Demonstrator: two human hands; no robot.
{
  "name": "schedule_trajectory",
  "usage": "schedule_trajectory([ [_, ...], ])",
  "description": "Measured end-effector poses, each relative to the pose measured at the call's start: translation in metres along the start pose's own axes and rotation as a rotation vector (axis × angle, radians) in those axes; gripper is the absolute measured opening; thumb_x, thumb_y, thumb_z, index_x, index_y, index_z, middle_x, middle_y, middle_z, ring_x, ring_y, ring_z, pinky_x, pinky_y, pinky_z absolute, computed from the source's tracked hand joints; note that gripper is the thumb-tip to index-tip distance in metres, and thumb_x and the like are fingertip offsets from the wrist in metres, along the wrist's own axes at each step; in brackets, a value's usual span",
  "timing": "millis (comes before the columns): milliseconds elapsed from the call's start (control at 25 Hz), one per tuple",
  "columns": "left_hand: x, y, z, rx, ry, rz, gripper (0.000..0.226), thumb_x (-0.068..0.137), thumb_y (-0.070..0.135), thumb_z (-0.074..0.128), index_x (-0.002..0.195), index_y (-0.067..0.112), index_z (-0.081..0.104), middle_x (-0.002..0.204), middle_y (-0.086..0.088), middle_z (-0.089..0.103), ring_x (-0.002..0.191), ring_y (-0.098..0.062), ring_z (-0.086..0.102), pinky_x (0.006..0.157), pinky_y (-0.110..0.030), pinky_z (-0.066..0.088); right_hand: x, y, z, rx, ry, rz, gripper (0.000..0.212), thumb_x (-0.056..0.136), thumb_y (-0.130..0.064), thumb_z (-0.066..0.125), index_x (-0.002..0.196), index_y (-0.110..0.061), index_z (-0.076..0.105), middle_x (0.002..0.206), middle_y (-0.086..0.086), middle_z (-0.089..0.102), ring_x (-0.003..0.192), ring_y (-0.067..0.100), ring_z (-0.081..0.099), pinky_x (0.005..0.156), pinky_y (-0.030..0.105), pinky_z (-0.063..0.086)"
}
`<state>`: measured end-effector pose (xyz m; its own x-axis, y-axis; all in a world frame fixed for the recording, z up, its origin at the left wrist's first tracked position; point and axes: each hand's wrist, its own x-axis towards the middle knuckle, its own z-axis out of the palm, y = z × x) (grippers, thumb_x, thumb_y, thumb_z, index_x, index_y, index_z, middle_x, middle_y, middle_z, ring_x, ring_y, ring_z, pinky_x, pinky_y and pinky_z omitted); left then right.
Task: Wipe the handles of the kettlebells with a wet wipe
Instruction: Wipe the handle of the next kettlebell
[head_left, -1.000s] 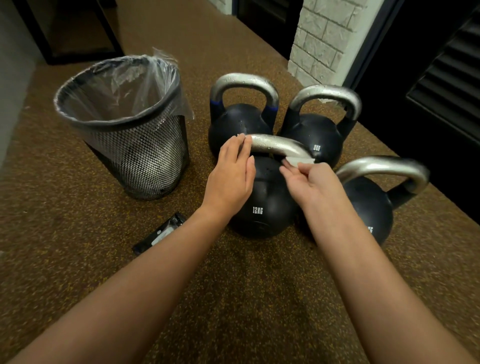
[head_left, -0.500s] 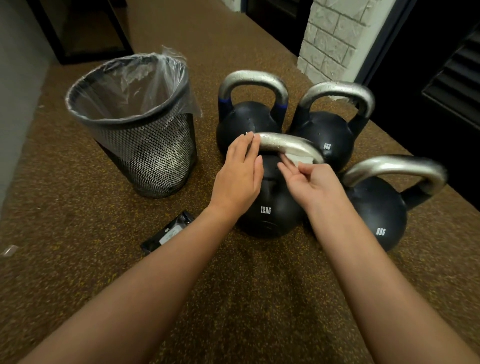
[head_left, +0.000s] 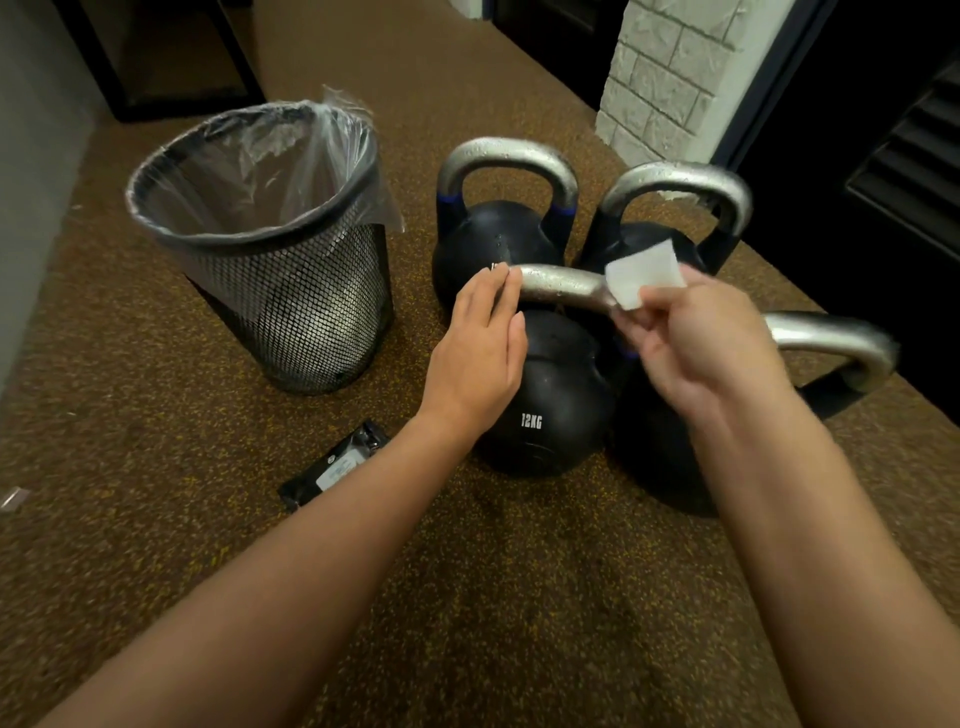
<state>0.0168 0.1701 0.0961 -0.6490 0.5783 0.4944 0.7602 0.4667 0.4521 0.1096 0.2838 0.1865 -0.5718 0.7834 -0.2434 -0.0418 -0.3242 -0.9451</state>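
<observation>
A lined mesh bin (head_left: 270, 249) stands left of four kettlebells, a black wipes packet (head_left: 335, 466) on the floor nearby. The left hand (head_left: 480, 345) rests flat-fingered on the 12KG kettlebell (head_left: 545, 395) handle's left end; the right hand (head_left: 696, 343) pinches the wet wipe (head_left: 641, 280) at its right end.

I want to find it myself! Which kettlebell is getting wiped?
Start at the mesh bin; four kettlebells sit to its right. Take the near one beside the bin, the 12KG kettlebell. Only it has white "12KG" facing you and a hand on its handle.

Speckled brown floor (head_left: 156, 415), white brick pillar (head_left: 670, 78), perhaps dark doorways.
</observation>
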Motion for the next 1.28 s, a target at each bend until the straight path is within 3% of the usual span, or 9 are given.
schedule_trajectory([
  [40, 0.0, 0.0, 0.0, -0.005, 0.0, -0.002, 0.054, 0.095, 0.029, 0.023, 0.14, 0.003, 0.035, 0.143, -0.012, 0.037, 0.135, -0.021, 0.029, 0.109, -0.023, 0.023, 0.0, 0.0, 0.0, -0.404, 0.036, -0.207, 0.035, 0.083, 0.0, 0.04, 0.111, -0.007, 0.059, 0.102, 0.013, 0.06, 0.096, 0.026, 0.057, 0.081, 0.034, 0.045],
  [120, 0.0, -0.001, 0.001, -0.006, 0.008, 0.004, 0.053, 0.095, 0.029, 0.024, 0.14, 0.002, 0.036, 0.142, -0.013, 0.037, 0.135, -0.022, 0.03, 0.11, -0.024, 0.022, 0.007, 0.009, 0.001, -1.05, 0.036, -0.463, 0.05, 0.084, 0.002, 0.041, 0.131, -0.015, 0.051, 0.114, 0.013, 0.059, 0.106, 0.028, 0.054, 0.089, 0.033, 0.041],
  [240, 0.0, -0.002, 0.003, -0.003, 0.011, 0.01, 0.053, 0.095, 0.029, 0.024, 0.139, 0.001, 0.037, 0.141, -0.014, 0.038, 0.134, -0.023, 0.031, 0.111, -0.024, 0.022, 0.016, 0.027, 0.015, -1.48, -0.044, -0.528, 0.052, 0.087, 0.003, 0.041, 0.139, -0.004, 0.035, 0.137, 0.017, 0.042, 0.128, 0.032, 0.036, 0.109, 0.038, 0.026],
  [480, -0.001, -0.001, 0.0, -0.014, 0.013, 0.017, 0.054, 0.095, 0.029, 0.023, 0.139, 0.001, 0.036, 0.142, -0.014, 0.038, 0.135, -0.023, 0.03, 0.11, -0.023, 0.022, 0.015, 0.042, 0.006, -1.589, -0.178, -0.733, 0.065, 0.086, 0.003, 0.043, 0.146, -0.003, 0.018, 0.151, 0.012, 0.024, 0.141, 0.026, 0.019, 0.117, 0.041, 0.005],
  [760, 0.0, -0.002, -0.001, -0.025, 0.0, 0.02, 0.054, 0.095, 0.032, 0.024, 0.139, 0.003, 0.036, 0.142, -0.013, 0.036, 0.134, -0.022, 0.03, 0.105, -0.033, 0.038, 0.008, 0.024, 0.015, -1.584, -0.286, -0.639, 0.069, 0.084, 0.003, 0.046, 0.146, -0.005, 0.017, 0.152, 0.01, 0.021, 0.141, 0.027, 0.016, 0.117, 0.04, 0.005],
  [920, 0.003, 0.002, -0.006, -0.055, 0.021, 0.03, 0.054, 0.095, 0.031, 0.025, 0.138, 0.001, 0.036, 0.141, -0.015, 0.037, 0.133, -0.023, 0.033, 0.107, -0.034, 0.035, 0.01, 0.02, 0.013, -1.598, -0.406, -0.61, 0.072, 0.083, 0.003, 0.048, 0.147, -0.008, 0.017, 0.157, 0.006, 0.014, 0.144, 0.023, 0.014, 0.117, 0.043, 0.001],
  [1080, 0.007, 0.004, -0.012, -0.06, 0.026, 0.073, 0.051, 0.094, 0.025, 0.03, 0.139, 0.002, 0.035, 0.142, -0.015, 0.038, 0.135, -0.022, 0.032, 0.113, -0.032, 0.028, 0.008, 0.004, 0.018, -1.565, -0.325, -0.48, 0.06, 0.083, 0.001, 0.048, 0.14, -0.008, 0.032, 0.148, 0.01, 0.032, 0.136, 0.028, 0.03, 0.116, 0.042, 0.013],
  [1200, 0.007, 0.005, -0.011, -0.059, -0.033, 0.132, 0.052, 0.09, 0.015, 0.041, 0.14, 0.002, 0.034, 0.144, -0.014, 0.036, 0.137, -0.022, 0.03, 0.114, -0.036, 0.028, 0.006, -0.002, 0.025, -1.517, -0.397, -0.462, 0.053, 0.087, -0.003, 0.047, 0.139, -0.009, 0.036, 0.139, 0.012, 0.043, 0.129, 0.031, 0.039, 0.108, 0.038, 0.029],
  [1280, 0.007, 0.005, -0.01, -0.031, -0.057, 0.154, 0.054, 0.087, 0.012, 0.046, 0.138, 0.001, 0.037, 0.143, -0.014, 0.038, 0.135, -0.024, 0.032, 0.112, -0.039, 0.03, 0.014, -0.004, 0.022, -1.35, -0.437, -0.412, 0.057, 0.087, -0.003, 0.044, 0.142, -0.012, 0.035, 0.142, 0.01, 0.044, 0.132, 0.027, 0.039, 0.108, 0.033, 0.032],
])
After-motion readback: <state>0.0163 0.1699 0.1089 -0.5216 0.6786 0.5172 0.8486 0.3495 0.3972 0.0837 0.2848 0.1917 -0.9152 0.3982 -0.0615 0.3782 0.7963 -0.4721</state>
